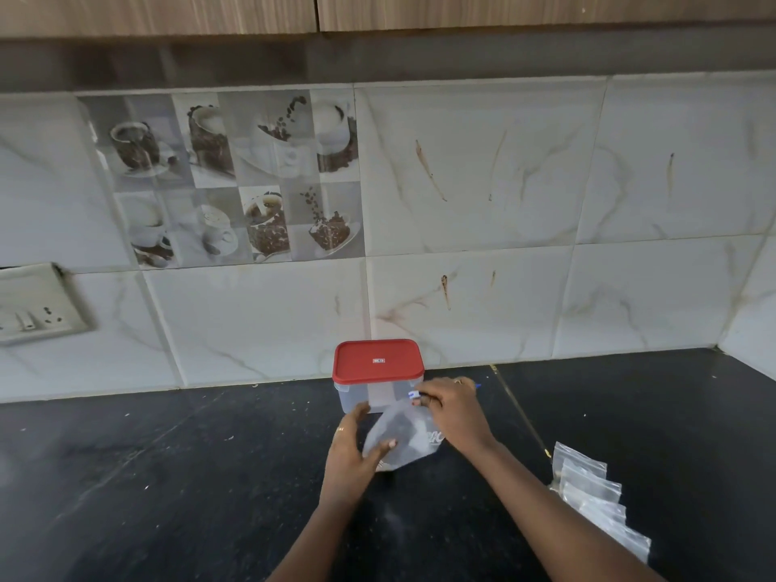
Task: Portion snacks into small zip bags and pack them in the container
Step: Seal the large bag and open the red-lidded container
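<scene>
Location: black speckled stone countertop (168, 476) against a white marble-pattern tiled wall (483, 296).

Item 1: a clear plastic zip bag with a blue mark at its top edge (403, 434) is held just above the countertop by 2 hands, directly in front of the container. Its contents cannot be made out through the plastic.

Item 2: the left hand (350, 449) grips the bag's left side. Its fingers are curled behind the plastic and its thumb is pressed on the front face.

Item 3: the right hand (455, 407) is at the bag's upper right corner. Its fingertips are drawn together and pinch the top edge at the blue mark.

Item 4: a translucent rectangular plastic container (365, 396) stands upright near the wall with its red lid (378, 359) seated on top.

Item 5: a row of small clear empty-looking zip bags (596, 493) lies overlapped on the countertop to the right, well apart from the container.

Other fixtures: a decorative tile panel of coffee cups and beans (235, 178), a white wall socket plate (38, 306) at the left, and wood-grain cabinets (504, 10) overhead.
</scene>
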Demonstrator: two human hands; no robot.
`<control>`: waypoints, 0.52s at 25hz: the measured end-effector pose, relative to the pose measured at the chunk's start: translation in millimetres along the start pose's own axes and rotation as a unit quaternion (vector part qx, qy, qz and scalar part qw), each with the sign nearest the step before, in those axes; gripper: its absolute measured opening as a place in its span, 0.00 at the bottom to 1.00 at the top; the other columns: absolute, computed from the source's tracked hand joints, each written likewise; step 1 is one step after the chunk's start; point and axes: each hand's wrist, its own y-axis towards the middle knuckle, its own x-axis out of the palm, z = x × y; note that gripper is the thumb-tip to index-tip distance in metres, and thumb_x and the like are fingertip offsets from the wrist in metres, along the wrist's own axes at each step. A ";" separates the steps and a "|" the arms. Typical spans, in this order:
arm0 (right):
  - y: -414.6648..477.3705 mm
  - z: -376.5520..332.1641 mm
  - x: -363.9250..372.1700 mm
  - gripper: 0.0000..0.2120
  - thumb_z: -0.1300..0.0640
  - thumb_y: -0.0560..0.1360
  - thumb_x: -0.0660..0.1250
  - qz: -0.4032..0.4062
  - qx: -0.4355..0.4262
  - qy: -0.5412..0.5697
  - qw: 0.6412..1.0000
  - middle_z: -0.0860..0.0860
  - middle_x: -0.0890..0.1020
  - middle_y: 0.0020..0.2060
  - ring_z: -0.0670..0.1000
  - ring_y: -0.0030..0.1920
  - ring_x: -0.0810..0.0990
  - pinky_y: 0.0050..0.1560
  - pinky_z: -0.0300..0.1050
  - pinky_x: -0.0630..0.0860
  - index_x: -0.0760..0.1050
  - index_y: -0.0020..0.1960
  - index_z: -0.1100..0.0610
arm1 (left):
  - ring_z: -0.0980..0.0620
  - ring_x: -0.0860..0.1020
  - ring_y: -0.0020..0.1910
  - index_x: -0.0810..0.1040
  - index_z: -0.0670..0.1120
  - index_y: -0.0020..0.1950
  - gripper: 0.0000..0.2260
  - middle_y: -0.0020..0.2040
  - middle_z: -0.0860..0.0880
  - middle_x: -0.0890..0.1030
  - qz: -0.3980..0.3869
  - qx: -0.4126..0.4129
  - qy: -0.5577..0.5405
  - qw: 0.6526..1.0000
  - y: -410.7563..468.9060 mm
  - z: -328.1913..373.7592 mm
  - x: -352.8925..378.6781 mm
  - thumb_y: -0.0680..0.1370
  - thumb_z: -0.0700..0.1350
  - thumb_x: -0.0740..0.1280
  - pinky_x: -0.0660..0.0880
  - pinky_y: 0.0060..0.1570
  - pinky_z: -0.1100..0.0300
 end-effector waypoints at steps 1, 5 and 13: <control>10.7 -5.3 -6.1 0.05 0.61 0.73 0.69 -0.014 0.023 0.041 0.999 0.49 0.86 0.39 0.49 0.40 0.81 0.52 0.46 0.70 0.84 0.46 0.58 | 0.59 0.68 0.63 0.64 0.51 0.72 0.34 0.63 0.60 0.68 0.001 -0.029 -0.016 0.999 -3.0 -8.0 -4.1 0.70 0.49 0.75 0.67 0.63 0.60; 39.3 -26.3 -28.2 0.05 0.64 0.75 0.65 -0.018 0.078 0.098 0.992 0.49 0.80 0.36 0.44 0.34 0.75 0.39 0.33 0.68 0.80 0.47 0.60 | 0.58 0.70 0.63 0.64 0.52 0.71 0.34 0.65 0.58 0.70 -0.055 -0.092 -0.078 0.991 -5.6 -25.2 -12.0 0.69 0.43 0.75 0.70 0.63 0.59; 59.7 -31.4 -45.4 0.09 0.54 0.80 0.58 -0.074 0.090 -0.077 0.990 0.54 0.76 0.36 0.55 0.35 0.73 0.38 0.44 0.68 0.73 0.48 0.58 | 0.53 0.77 0.37 0.80 0.43 0.39 0.06 0.36 0.50 0.82 -0.012 -0.123 -0.154 0.980 -3.6 -7.8 -2.8 0.76 0.38 0.68 0.73 0.39 0.66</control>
